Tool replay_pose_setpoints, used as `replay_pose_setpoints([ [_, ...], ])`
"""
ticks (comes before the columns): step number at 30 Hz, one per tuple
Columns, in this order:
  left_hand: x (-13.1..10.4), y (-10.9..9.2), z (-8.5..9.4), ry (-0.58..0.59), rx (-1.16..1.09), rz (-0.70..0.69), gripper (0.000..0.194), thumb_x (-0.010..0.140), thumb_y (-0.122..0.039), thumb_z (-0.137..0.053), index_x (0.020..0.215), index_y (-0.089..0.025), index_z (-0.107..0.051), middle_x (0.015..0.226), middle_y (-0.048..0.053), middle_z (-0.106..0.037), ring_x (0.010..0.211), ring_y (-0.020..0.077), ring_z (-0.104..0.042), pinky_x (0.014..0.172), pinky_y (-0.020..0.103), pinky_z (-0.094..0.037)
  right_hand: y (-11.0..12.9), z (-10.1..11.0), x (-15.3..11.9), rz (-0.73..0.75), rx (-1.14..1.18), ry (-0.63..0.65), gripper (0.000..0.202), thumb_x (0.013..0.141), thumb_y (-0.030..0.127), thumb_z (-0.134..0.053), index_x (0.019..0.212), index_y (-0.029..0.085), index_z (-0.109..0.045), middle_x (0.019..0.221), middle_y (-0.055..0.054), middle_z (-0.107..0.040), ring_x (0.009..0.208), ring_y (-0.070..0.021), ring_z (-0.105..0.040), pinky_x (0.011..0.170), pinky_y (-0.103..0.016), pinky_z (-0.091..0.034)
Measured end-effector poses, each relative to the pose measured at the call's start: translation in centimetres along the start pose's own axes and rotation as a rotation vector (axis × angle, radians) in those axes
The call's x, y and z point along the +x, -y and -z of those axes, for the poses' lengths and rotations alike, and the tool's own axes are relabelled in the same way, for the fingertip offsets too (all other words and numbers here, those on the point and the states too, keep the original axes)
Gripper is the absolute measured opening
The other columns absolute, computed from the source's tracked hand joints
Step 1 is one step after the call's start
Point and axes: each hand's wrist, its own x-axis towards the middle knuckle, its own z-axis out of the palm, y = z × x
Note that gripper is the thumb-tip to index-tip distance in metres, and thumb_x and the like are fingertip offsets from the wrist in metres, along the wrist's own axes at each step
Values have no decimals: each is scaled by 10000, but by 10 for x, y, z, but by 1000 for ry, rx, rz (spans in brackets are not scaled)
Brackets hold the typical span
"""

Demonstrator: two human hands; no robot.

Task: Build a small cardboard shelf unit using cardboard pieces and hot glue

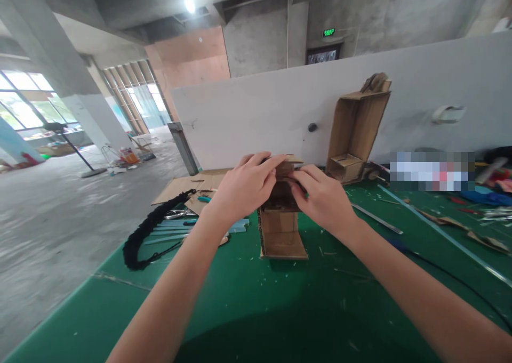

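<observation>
In front of me a small open-fronted cardboard box [282, 230] stands upright on the green table [240, 299], with a shelf-like divider across its middle. At its top, my left hand [252, 184] has its fingers closed on the upper left edge. My right hand [318, 192] pinches the box's upper right side, thumb toward the inside. A cardboard flap [294, 159] shows above the fingers. Both hands partly cover the top, so the exact grip of the fingertips is hidden.
A taller cardboard box [356, 128] stands behind on the right against the white partition [248, 112]. Left of the hands lie a black fuzzy cord [138, 245], pale blue strips [168, 232] and flat cardboard [176, 188]. A metal strip [378, 219] and dark cable [448, 267] lie rightward.
</observation>
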Motion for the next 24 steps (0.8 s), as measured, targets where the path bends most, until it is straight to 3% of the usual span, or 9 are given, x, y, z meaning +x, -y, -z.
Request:
replay_pose_setpoints([
  [10,-1,-4,1,-3,21,-34,486,905,-223,-375,1386,-284,-403,1349,33,-529,1219,260,-485,1029,459,-440,-1,4,6,-20,-120,-86,257,969,197,-400,1050,136,-636,961,-96,-710,816,-190,-663,640,-293,-472],
  [15,-2,-2,-1,15,42,-22,576,855,-223,-438,1419,-294,-343,1417,61,-462,1266,294,-443,957,455,-489,-4,6,-2,96,-154,17,238,952,178,-410,1036,143,-630,978,-92,-697,778,-172,-646,566,-284,-408],
  [20,-6,6,1,88,55,-16,807,805,-453,-569,1490,-289,-177,1503,130,-322,1311,367,-393,979,504,-459,0,1,-22,134,-157,100,194,923,184,-446,938,140,-634,874,-74,-679,662,-154,-603,489,-291,-333],
  [24,-6,7,3,102,36,20,773,836,-588,-489,1485,-294,-189,1494,132,-332,1307,373,-398,966,519,-462,5,-3,-34,193,-138,151,188,905,149,-451,947,134,-634,839,-65,-676,650,-155,-606,485,-290,-341],
])
